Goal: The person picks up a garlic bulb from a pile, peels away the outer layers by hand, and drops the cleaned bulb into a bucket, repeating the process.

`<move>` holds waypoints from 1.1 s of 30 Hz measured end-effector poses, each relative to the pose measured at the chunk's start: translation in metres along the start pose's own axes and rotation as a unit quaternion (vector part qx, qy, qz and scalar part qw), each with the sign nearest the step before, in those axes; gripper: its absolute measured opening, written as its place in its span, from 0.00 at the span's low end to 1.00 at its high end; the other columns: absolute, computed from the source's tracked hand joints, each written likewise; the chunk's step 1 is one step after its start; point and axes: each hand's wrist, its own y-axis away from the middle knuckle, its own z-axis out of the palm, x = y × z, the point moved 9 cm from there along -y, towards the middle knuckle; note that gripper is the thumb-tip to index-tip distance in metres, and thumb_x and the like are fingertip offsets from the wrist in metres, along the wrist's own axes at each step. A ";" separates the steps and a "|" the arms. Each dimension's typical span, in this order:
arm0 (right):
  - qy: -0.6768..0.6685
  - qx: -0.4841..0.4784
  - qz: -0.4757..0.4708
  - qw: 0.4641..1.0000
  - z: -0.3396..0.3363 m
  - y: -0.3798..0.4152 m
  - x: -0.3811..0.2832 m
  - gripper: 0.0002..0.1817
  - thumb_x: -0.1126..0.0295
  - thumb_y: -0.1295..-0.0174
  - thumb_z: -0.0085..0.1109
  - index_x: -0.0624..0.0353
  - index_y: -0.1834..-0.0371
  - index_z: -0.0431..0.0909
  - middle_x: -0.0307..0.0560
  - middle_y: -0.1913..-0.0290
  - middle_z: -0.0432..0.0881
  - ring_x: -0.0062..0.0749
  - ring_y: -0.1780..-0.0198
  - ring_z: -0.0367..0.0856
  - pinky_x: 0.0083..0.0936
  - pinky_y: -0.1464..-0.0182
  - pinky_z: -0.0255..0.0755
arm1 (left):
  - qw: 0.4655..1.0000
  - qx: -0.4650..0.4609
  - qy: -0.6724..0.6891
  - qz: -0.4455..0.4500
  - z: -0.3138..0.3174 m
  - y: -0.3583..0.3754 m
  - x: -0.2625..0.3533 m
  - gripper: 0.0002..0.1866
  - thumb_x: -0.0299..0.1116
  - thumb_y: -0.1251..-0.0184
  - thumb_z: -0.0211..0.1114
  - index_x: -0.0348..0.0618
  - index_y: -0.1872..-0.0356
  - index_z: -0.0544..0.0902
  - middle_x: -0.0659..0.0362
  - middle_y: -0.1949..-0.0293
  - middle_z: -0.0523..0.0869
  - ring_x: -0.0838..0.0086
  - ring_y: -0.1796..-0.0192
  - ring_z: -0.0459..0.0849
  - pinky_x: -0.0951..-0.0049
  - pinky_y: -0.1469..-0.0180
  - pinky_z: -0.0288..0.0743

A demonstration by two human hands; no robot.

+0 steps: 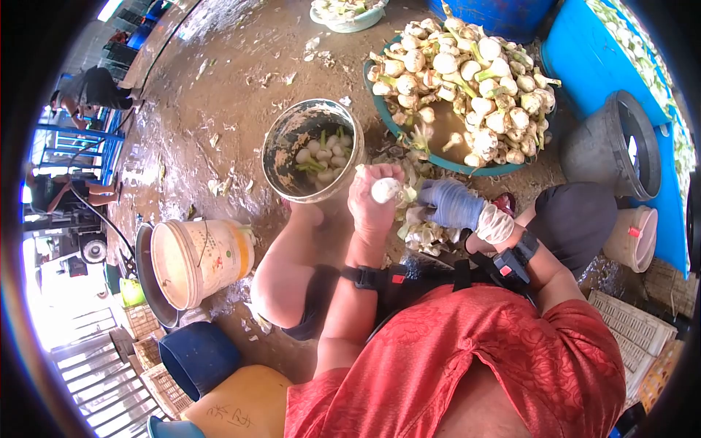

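1. Head view: the left hand [371,213] curls its fingers around a white bulb [385,190], apparently to steady it where both hands can meet.
2. At 3 o'clock from that bulb, the gloved right hand [449,204] bends its fingers just beside it; whether it grips anything, I cannot tell.
3. At 10 o'clock from the hands, a bucket [281,150] contains clean bulbs [328,155] with green stalks, seemingly placed within reach.
4. At 1 o'clock, a teal tub [504,170] carries heaped, browner bulbs [482,87], likewise near.
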 end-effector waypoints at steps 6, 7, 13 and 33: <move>-0.116 0.186 -0.028 0.975 -0.048 -0.003 -0.021 0.11 0.73 0.53 0.67 0.60 0.65 0.80 0.48 0.64 0.79 0.46 0.61 0.79 0.34 0.57 0.74 | 1.000 0.003 -0.008 -0.026 0.005 -0.001 -0.005 0.17 0.44 0.31 0.56 0.42 0.74 0.71 0.55 0.65 0.76 0.61 0.53 0.74 0.58 0.44 0.66; -0.189 0.262 -0.065 0.944 -0.063 0.002 -0.028 0.11 0.73 0.53 0.67 0.58 0.65 0.80 0.47 0.63 0.79 0.46 0.59 0.78 0.36 0.55 0.73 | 1.000 0.002 -0.009 -0.027 0.004 -0.001 -0.007 0.17 0.44 0.31 0.56 0.42 0.74 0.71 0.55 0.65 0.76 0.61 0.53 0.74 0.58 0.44 0.66; -0.064 0.304 -0.127 0.942 -0.064 0.000 -0.051 0.11 0.76 0.54 0.67 0.56 0.66 0.80 0.47 0.64 0.79 0.46 0.59 0.78 0.36 0.55 0.73 | 0.998 0.053 -0.009 -0.042 -0.006 0.004 -0.015 0.14 0.42 0.42 0.63 0.40 0.69 0.76 0.55 0.62 0.81 0.67 0.58 0.78 0.66 0.51 0.72; -0.171 0.271 -0.026 0.947 -0.048 0.000 -0.034 0.12 0.78 0.55 0.67 0.59 0.67 0.76 0.45 0.70 0.76 0.37 0.69 0.75 0.31 0.66 0.71 | 0.987 0.101 0.125 -0.023 -0.015 0.002 -0.001 0.16 0.38 0.28 0.51 0.39 0.74 0.70 0.51 0.61 0.78 0.59 0.50 0.76 0.57 0.41 0.69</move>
